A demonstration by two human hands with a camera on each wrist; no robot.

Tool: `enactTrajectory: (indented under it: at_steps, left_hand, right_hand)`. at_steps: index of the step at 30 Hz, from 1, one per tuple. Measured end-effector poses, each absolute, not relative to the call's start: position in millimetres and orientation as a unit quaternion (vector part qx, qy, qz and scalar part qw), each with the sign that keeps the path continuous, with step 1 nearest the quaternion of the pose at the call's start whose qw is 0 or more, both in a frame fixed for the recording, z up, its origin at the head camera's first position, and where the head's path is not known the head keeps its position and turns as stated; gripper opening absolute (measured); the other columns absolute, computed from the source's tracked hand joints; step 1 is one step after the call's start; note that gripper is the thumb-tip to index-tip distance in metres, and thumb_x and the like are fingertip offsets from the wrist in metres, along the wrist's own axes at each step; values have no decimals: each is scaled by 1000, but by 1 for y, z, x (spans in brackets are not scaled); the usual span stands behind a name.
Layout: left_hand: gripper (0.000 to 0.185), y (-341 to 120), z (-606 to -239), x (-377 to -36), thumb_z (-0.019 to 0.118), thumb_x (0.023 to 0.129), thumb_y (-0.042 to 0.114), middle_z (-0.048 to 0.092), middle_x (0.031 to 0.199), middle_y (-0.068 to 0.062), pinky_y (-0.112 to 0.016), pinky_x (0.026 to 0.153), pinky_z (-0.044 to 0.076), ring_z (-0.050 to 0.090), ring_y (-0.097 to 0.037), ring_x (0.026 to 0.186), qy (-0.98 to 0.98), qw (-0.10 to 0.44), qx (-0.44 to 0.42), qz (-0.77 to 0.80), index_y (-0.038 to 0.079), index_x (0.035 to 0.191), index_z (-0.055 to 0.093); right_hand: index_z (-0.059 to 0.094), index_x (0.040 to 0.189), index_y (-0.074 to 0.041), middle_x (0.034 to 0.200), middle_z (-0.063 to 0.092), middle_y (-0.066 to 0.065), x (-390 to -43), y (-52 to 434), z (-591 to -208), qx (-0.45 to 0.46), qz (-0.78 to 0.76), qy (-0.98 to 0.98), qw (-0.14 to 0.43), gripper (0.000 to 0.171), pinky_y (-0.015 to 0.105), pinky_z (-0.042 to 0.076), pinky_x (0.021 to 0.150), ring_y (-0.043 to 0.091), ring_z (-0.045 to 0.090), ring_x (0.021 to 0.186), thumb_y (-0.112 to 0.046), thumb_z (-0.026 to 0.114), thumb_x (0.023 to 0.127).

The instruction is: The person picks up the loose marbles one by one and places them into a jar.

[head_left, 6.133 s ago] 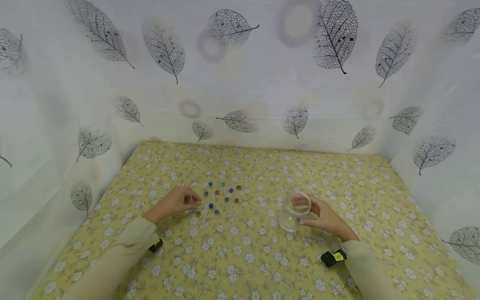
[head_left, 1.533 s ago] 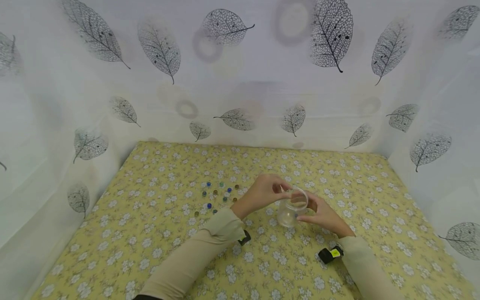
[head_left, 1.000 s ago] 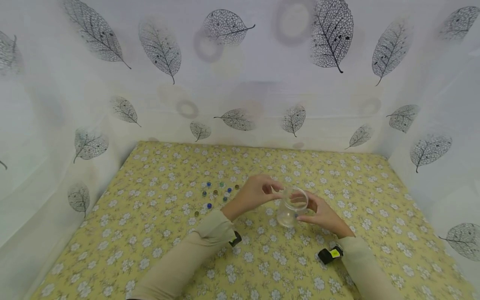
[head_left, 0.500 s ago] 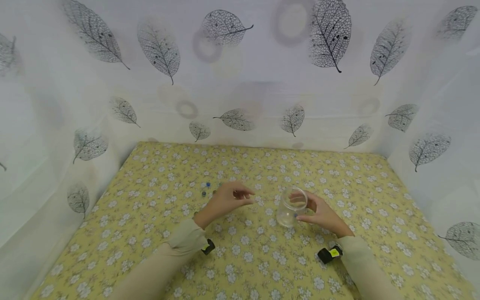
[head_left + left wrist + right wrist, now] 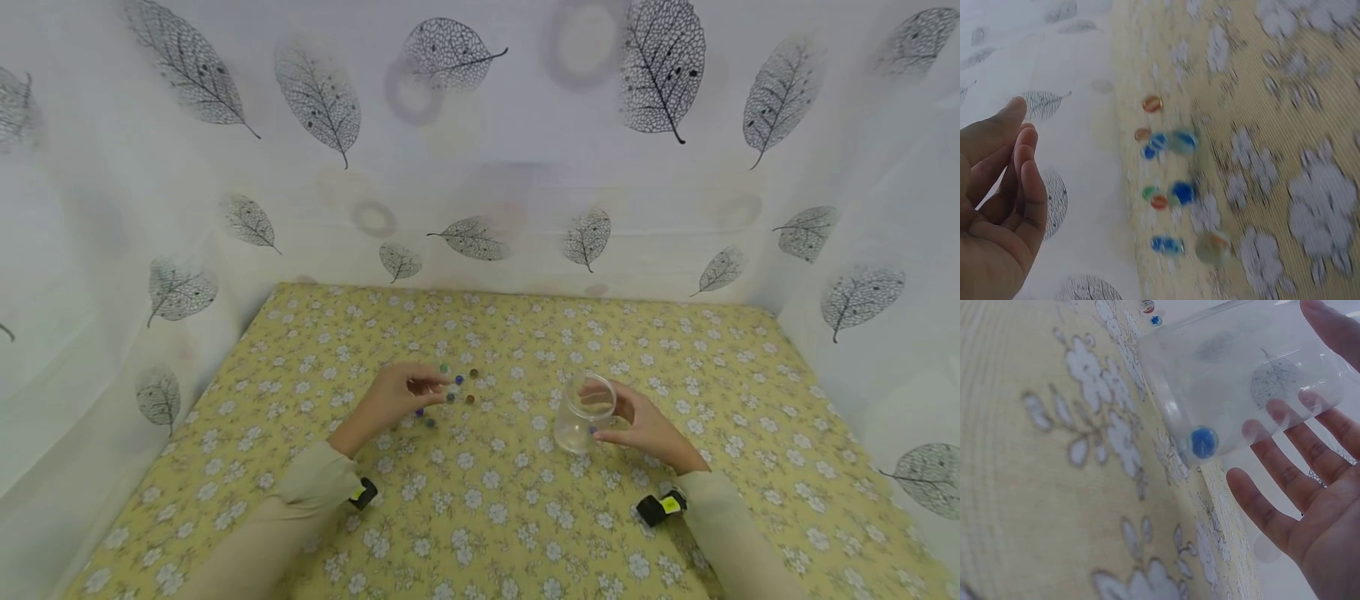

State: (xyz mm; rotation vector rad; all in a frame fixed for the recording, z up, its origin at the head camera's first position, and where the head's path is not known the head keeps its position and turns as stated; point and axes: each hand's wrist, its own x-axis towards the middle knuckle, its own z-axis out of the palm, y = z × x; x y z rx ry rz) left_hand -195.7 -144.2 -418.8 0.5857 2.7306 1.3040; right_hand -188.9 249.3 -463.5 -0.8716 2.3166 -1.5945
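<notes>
Jar [image 5: 586,414] stands upright, mouth up, in right hand [image 5: 647,429].

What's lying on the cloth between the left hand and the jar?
In the head view, a few marbles lie just right of the left hand; from there to the jar it is bare tablecloth.
</notes>
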Motion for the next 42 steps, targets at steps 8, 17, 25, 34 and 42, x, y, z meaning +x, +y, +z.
enactTrajectory:
  at_steps: [8,17,25,34,42]
  left_hand:
    - [27,-173,-426,-199,71,83,15,67,87,-1,-22,66,51,58,-7,72,904,37,179,386,8,109,71]
    - [28,-194,-436,-209,72,82,14,69,97,-9,-24,56,48,58,-11,70,916,58,155,365,7,109,71]
    - [25,-200,-447,-221,71,83,13,69,89,-6,-24,54,47,57,-10,66,923,69,156,345,6,107,71]
    - [25,-197,-448,-230,71,83,12,70,91,-5,-25,62,52,59,-11,72,928,99,142,330,6,108,70]
    - [26,-194,-451,-235,72,81,12,70,92,-5,-28,66,53,60,-12,75,929,113,138,323,6,106,70]
  right_hand:
    - [36,140,5,132,46,29,-188,249,-463,-292,-543,781,100,64,18,47,93,18,56,117,5,65,83]
    - [36,139,7,130,47,32,-187,250,-462,-287,-547,780,105,63,20,47,93,20,57,116,2,66,84]
    - [37,138,8,130,47,31,-187,250,-463,-291,-542,782,100,62,19,47,94,22,57,117,4,66,83]
    - [36,138,9,130,48,30,-187,249,-463,-293,-534,787,99,62,20,47,94,22,57,116,5,65,83]
    - [36,138,9,129,48,31,-187,249,-463,-297,-540,782,98,62,19,47,94,23,57,116,5,65,83]
